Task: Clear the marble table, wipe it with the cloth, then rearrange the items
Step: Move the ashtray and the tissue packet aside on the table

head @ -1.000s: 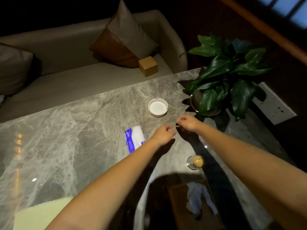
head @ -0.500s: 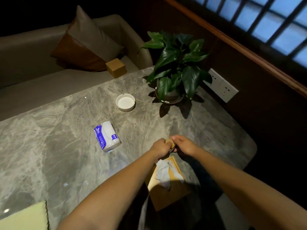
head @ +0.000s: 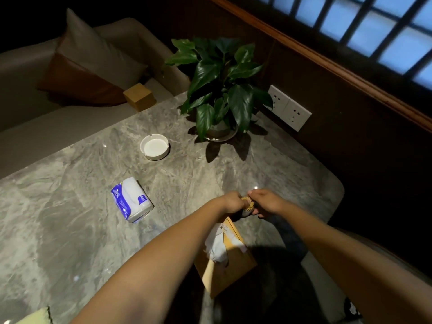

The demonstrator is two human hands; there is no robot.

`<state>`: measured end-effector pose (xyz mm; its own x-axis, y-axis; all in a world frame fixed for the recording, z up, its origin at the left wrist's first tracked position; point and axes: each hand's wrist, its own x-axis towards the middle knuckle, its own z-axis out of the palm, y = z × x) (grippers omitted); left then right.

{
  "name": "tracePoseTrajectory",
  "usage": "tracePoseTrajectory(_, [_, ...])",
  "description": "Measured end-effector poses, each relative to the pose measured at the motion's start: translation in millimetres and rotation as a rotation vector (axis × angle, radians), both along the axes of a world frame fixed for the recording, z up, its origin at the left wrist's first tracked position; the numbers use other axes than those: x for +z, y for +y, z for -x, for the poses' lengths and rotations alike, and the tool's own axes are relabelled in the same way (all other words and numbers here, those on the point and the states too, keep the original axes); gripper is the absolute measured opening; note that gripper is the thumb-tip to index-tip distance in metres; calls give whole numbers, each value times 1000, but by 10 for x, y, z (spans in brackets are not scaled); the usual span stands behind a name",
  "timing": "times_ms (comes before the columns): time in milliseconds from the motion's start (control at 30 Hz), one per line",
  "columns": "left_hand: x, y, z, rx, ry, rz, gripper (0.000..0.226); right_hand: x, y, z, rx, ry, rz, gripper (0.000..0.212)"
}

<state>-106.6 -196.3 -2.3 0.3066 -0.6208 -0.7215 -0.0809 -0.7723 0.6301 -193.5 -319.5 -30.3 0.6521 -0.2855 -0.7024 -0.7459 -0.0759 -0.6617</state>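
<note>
View: head camera, looking down along both bare forearms
Left hand (head: 233, 202): curled tight, gripping the toothpick jar (head: 248, 205) from its left side
Right hand (head: 266, 203): fingers wrapped round the same jar from its right side, thumb up near the rim
Toothpick jar: small, pale sticks bunched at the top, clasped between both hands over the marble table (head: 70, 230); cannot tell whether the base touches the stone
Tissue box (head: 236, 265): tan, just nearer than the grip, under the left forearm, white tissue poking out of the top
Tissue pack (head: 132, 199): blue and white, lying flat on the marble well to the left of the grip
Ashtray (head: 154, 146): white and round, beyond the grip and to its left, apart from the pack
Potted plant (head: 219, 90): straight beyond the grip at the far table edge, broad dark leaves
Cloth (head: 37, 318): pale yellow-green corner far to the near left of the grip, at the picture edge
Wooden cube (head: 139, 97): on the sofa seat beyond the ashtray, off the table
Wall socket (head: 289, 107): white, beyond the grip and to its right, beside the plant
</note>
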Motion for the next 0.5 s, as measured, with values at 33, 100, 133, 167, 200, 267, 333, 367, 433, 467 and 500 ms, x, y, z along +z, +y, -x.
tracePoseTrajectory(33, [-11, 10, -18, -7, 0, -2, 39, 4, 5, -12, 24, -28, 46, 32])
tracePoseTrajectory(100, [-12, 62, -68, 23, 6, -3, 42, 6, 10, -58, 68, -99, 230, 25])
tracePoseTrajectory(133, [4, 108, -93, 81, 20, 16, 38, 23, 17, -89, 41, -143, 343, 22])
tracePoseTrajectory(167, [22, 166, -117, 164, 26, 50, 30, 69, 41, -127, -20, -201, 431, 23])
tracePoseTrajectory(200, [47, 242, -141, 261, 19, 97, 23, 135, 84, -179, -79, -266, 487, 24])
tracePoseTrajectory(267, [85, 435, -192, 458, -28, 195, 15, 278, 228, -332, -105, -374, 527, 24])
tracePoseTrajectory(333, [130, 674, -292, 658, -103, 258, 12, 366, 423, -569, -26, -429, 490, 22])
tracePoseTrajectory(367, [148, 806, -370, 753, -150, 270, 14, 390, 545, -717, 33, -440, 451, 22])
tracePoseTrajectory(433, [198, 1114, -535, 898, -263, 238, 19, 384, 809, -1029, 141, -431, 378, 25])
tracePoseTrajectory(467, [239, 1288, -609, 961, -317, 206, 22, 349, 959, -1172, 183, -407, 347, 28])
tracePoseTrajectory(500, [248, 1479, -685, 1023, -358, 182, 25, 310, 1120, -1286, 220, -373, 312, 31])
